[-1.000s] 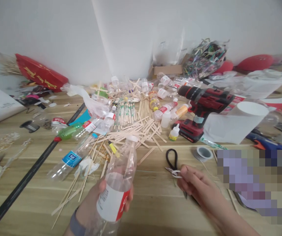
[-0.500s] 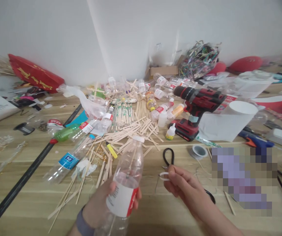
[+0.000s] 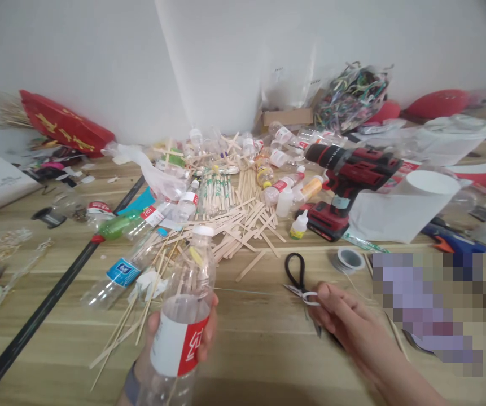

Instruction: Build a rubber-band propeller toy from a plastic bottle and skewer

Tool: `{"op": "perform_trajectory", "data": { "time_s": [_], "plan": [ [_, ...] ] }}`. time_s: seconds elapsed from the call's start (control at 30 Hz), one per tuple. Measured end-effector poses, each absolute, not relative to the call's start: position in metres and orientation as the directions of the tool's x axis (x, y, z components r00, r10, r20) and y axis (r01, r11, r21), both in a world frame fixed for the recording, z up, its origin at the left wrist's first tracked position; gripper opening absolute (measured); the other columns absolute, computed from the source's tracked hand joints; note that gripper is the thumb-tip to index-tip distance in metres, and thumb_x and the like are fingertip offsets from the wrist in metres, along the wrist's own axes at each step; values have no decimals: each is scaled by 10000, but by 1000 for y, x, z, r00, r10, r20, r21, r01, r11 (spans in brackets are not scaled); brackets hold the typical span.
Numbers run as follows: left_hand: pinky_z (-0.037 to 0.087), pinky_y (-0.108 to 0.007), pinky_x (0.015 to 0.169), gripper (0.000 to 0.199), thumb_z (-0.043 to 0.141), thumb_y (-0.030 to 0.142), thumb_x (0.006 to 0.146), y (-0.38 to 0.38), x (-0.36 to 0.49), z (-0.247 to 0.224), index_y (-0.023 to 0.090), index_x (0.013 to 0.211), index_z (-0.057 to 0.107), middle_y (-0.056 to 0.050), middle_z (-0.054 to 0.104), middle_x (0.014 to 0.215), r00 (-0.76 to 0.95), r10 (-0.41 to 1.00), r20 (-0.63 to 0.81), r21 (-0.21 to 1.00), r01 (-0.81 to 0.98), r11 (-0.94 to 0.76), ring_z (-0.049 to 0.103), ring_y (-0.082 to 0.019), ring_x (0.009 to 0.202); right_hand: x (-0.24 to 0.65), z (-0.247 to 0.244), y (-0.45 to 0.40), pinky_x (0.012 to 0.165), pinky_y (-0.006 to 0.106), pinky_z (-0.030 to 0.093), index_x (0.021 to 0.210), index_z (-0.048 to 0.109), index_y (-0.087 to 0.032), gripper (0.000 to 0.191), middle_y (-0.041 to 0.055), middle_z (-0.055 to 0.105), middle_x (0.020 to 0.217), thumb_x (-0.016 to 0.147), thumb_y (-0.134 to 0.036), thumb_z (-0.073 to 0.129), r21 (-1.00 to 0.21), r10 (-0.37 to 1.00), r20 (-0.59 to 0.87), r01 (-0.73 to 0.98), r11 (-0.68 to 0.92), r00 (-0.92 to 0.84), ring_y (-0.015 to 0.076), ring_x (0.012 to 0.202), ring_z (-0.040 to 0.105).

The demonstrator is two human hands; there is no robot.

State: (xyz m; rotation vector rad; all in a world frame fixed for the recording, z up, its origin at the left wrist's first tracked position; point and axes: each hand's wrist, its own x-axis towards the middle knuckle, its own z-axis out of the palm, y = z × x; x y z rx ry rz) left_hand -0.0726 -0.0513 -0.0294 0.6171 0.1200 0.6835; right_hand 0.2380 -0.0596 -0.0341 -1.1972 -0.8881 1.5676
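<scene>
My left hand (image 3: 209, 330) is wrapped round a clear plastic bottle (image 3: 179, 335) with a white cap and a red-and-white label, held upright with a slight tilt. Between thumb and fingers, my right hand (image 3: 344, 318) pinches a small white ring (image 3: 310, 299). A thin thread (image 3: 246, 291) runs between the bottle and the ring. Just behind the ring lie black-handled scissors (image 3: 296, 273) on the table, partly covered by my right hand. Near them stands a spool (image 3: 348, 259) of thin line.
Wooden sticks (image 3: 243, 225) and more plastic bottles (image 3: 187, 203) cover the middle of the table. A red cordless drill (image 3: 340, 208) stands at the right beside a small glue bottle (image 3: 299, 226). A black pole (image 3: 52, 301) lies diagonally at the left.
My left hand has moved the bottle left and turned it, so more of the red label shows. My right hand has shifted right with the ring, and the thread now stretches between them.
</scene>
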Motion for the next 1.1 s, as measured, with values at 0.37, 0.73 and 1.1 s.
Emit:
{"op": "perform_trajectory", "data": {
  "time_s": [0.37,0.73,1.1],
  "plan": [
    [473,-198,554,741,784,610,612,-57,-62,-35,167,1191,652,-60,677,828,702,709,66,598,-597,535,661,-150,658,226,-34,-60,497,250,215,629,468,-209,498,-70,381,495,792,-649,636,-951,962,-255,-153,-267,-99,102,491,296],
    [490,-208,592,729,825,549,597,-54,-52,-26,179,1205,664,-78,710,915,696,716,57,612,-591,526,691,-173,709,202,-34,-62,499,270,238,582,436,-224,538,-63,393,478,785,-707,560,-960,949,-279,22,-279,-145,107,480,305],
    [505,-231,562,756,788,558,650,-52,-77,-19,212,1278,545,-77,698,900,679,732,53,646,-583,493,683,-173,657,257,-42,-70,502,257,208,592,473,-203,547,-50,412,507,727,-697,665,-934,930,-357,-70,-351,90,106,503,294]
  ]
}}
